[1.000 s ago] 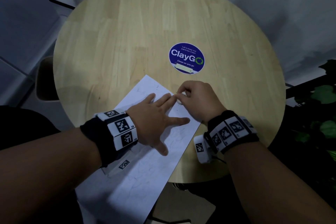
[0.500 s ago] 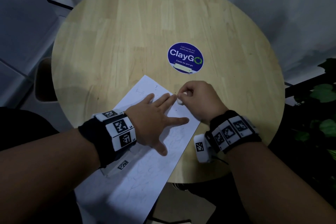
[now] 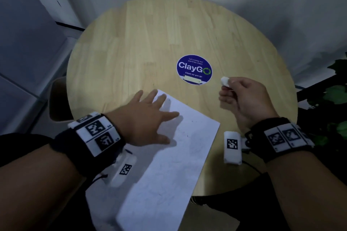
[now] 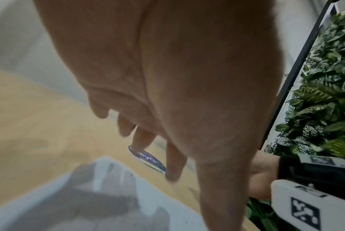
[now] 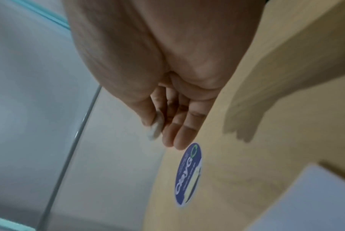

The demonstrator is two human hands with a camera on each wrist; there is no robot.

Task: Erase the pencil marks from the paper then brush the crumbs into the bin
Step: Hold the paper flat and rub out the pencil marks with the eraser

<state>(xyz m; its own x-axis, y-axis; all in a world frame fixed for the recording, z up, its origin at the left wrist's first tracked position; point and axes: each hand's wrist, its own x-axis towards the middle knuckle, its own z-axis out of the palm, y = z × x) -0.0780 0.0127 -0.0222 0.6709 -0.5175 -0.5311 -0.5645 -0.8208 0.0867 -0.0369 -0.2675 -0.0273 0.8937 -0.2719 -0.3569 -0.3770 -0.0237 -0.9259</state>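
A white sheet of paper [image 3: 174, 155] with faint pencil marks lies at the near edge of the round wooden table [image 3: 150, 39] and overhangs it. My left hand [image 3: 150, 110] hovers over the paper's far corner, fingers spread and straight. My right hand [image 3: 231, 88] is raised to the right of the paper and pinches a small white eraser [image 3: 224, 81] between thumb and forefinger. In the right wrist view the eraser [image 5: 155, 128] shows at the thumb tip. A few dark specks lie on the paper near its far corner [image 4: 131, 174].
A round blue ClayGo sticker [image 3: 194, 69] sits mid-table, just left of the eraser. A brown bin [image 3: 58, 99] stands on the floor left of the table. Green plants [image 3: 336, 95] on a dark frame flank the right side.
My right hand has lifted the eraser off the paper and swung right, clear of the sheet. My left hand slid toward the paper's far corner.
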